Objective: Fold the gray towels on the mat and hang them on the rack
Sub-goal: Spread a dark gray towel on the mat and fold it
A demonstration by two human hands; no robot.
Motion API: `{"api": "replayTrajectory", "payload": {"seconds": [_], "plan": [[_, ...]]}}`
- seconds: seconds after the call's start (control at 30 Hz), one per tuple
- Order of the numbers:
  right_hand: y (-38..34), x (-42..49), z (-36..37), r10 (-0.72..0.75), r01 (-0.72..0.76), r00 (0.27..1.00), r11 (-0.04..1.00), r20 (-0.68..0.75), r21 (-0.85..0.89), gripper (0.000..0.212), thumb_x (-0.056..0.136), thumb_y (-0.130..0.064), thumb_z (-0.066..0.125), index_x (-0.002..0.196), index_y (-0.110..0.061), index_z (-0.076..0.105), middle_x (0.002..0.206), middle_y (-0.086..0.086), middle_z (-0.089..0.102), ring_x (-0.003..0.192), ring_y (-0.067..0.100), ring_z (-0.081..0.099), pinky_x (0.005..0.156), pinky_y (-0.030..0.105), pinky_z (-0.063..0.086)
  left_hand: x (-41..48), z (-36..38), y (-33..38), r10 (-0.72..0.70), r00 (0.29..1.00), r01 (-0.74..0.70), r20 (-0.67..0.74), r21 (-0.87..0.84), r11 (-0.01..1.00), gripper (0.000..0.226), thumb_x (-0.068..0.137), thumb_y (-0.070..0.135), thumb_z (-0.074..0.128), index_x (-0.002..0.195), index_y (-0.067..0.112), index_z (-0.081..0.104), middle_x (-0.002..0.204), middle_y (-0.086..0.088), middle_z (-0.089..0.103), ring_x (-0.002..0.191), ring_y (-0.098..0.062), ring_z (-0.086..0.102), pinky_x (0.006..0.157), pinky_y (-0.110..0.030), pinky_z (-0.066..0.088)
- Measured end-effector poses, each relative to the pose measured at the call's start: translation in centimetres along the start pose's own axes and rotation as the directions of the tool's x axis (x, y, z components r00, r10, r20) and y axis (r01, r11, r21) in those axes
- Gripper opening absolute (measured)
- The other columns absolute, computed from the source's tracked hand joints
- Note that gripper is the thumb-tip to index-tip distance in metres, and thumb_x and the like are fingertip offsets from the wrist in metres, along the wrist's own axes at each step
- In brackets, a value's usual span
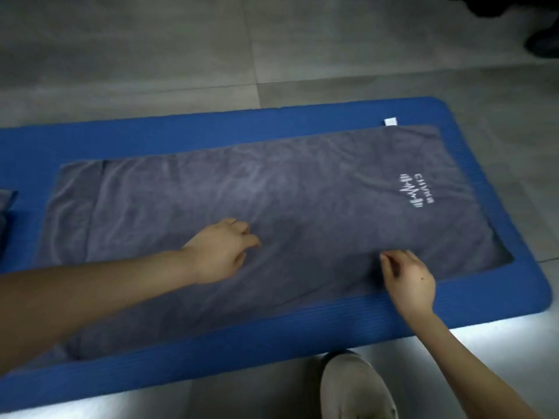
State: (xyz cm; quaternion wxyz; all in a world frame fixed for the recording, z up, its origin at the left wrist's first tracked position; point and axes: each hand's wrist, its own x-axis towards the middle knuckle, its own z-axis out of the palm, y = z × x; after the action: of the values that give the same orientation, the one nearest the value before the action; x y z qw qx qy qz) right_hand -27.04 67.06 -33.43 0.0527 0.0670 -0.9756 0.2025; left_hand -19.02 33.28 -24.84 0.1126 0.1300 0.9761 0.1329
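Towel (pixel 272 182), one, flat on one mat (pixel 181 128); left hand (pixel 217 252), right hand (pixel 408 276) rest atop, fingers relaxed.

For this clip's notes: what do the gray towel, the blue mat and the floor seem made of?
Gray towel: soft, matte plush cloth, likely microfiber; brushed nap marks, limp creases. Blue mat: probably foam, matte; fine ribbing, thick rounded edge. Floor: large gray tiles, perhaps ceramic or stone; grout lines, slight sheen.

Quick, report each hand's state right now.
Left hand: open, loosely curled fingers resting on the gray towel.
Right hand: fingertips on the towel; pinching or not cannot be told.
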Motion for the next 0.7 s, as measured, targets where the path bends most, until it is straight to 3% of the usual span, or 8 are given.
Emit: {"api": "replayTrajectory", "payload": {"seconds": [0.07, 0.13, 0.2, 0.37, 0.53, 0.63, 0.7], "plan": [[2.8, 1.2, -1.0, 0.095, -0.095, 0.995, 0.995, -0.024, -0.007, 0.011, 0.089, -0.016, 0.061, 0.086, -0.010, 0.070, 0.087, 0.010, 0.066, 0.080, 0.035, 0.062, 0.061, 0.032, 0.043, 3.2, -0.4, 1.6, 0.080, 0.996, -0.082, 0.028, 0.065, 0.995, 0.031, 0.080, 0.014, 0.058, 0.109, 0.021, 0.068, 0.091, -0.005, 0.061, 0.084, -0.022, 0.061, 0.074, -0.022, 0.049], [5.7, 2.2, -1.9, 0.208, -0.211, 0.976, 0.977, -0.064, -0.036, 0.011, 0.088, -0.017, 0.062, 0.091, -0.009, 0.069, 0.093, 0.014, 0.065, 0.086, 0.038, 0.059, 0.065, 0.037, 0.045, 6.3, -0.4, 2.9, 0.081, 0.985, -0.093, 0.151, 0.080, 0.992, 0.033, 0.093, 0.020, 0.049, 0.125, 0.025, 0.057, 0.110, -0.006, 0.056, 0.103, -0.022, 0.052, 0.087, -0.023, 0.042], [8.8, 3.5, -2.6, 0.333, -0.347, 0.933, 0.933, -0.132, -0.094, 0.019, 0.087, -0.019, 0.062, 0.099, -0.005, 0.066, 0.100, 0.021, 0.062, 0.092, 0.043, 0.054, 0.069, 0.043, 0.045, 9.3, -0.1, 4.2, -0.002, 0.975, -0.009, 0.220, 0.049, 0.999, 0.035, 0.096, 0.024, 0.044, 0.130, 0.027, 0.051, 0.118, -0.004, 0.052, 0.111, -0.020, 0.047, 0.092, -0.023, 0.036], [14.9, 7.2, -3.6, 0.542, -0.575, 0.811, 0.808, -0.220, -0.126, 0.046, 0.085, -0.022, 0.065, 0.118, 0.007, 0.052, 0.115, 0.035, 0.050, 0.103, 0.050, 0.046, 0.080, 0.052, 0.038, 14.1, 1.2, 7.4, -0.140, 0.978, 0.163, 0.152, -0.146, 0.976, 0.033, 0.092, 0.020, 0.051, 0.124, 0.025, 0.058, 0.115, -0.004, 0.057, 0.108, -0.020, 0.053, 0.092, -0.022, 0.038], [17.5, 9.5, -4.7, 0.677, -0.691, 0.722, 0.700, -0.142, -0.178, 0.041, 0.088, -0.028, 0.060, 0.112, 0.005, 0.059, 0.117, 0.032, 0.053, 0.111, 0.045, 0.045, 0.091, 0.047, 0.034, 13.5, 0.9, 7.6, -0.292, 0.930, 0.351, 0.223, -0.307, 0.884, 0.025, 0.089, 0.012, 0.056, 0.111, 0.021, 0.065, 0.104, 0.001, 0.061, 0.094, -0.012, 0.060, 0.091, -0.018, 0.042], [16.1, 10.0, -5.3, 0.629, -0.649, 0.758, 0.756, -0.174, -0.092, 0.027, 0.087, -0.024, 0.059, 0.103, -0.003, 0.068, 0.104, 0.027, 0.061, 0.099, 0.044, 0.054, 0.082, 0.043, 0.038, 12.0, -0.1, 7.5, -0.363, 0.895, 0.443, 0.261, -0.405, 0.800, 0.018, 0.088, 0.007, 0.058, 0.096, 0.021, 0.067, 0.090, 0.006, 0.065, 0.076, 0.001, 0.058, 0.077, -0.010, 0.043], [13.2, 10.0, -5.8, 0.588, -0.587, 0.795, 0.808, -0.151, 0.057, 0.024, 0.088, -0.024, 0.058, 0.100, -0.005, 0.067, 0.101, 0.020, 0.065, 0.095, 0.041, 0.058, 0.078, 0.039, 0.039, 10.9, -0.9, 7.6, -0.381, 0.881, 0.472, 0.280, -0.469, 0.746, 0.021, 0.087, 0.005, 0.059, 0.084, 0.026, 0.065, 0.084, 0.007, 0.065, 0.066, 0.006, 0.058, 0.067, -0.003, 0.042]]}}
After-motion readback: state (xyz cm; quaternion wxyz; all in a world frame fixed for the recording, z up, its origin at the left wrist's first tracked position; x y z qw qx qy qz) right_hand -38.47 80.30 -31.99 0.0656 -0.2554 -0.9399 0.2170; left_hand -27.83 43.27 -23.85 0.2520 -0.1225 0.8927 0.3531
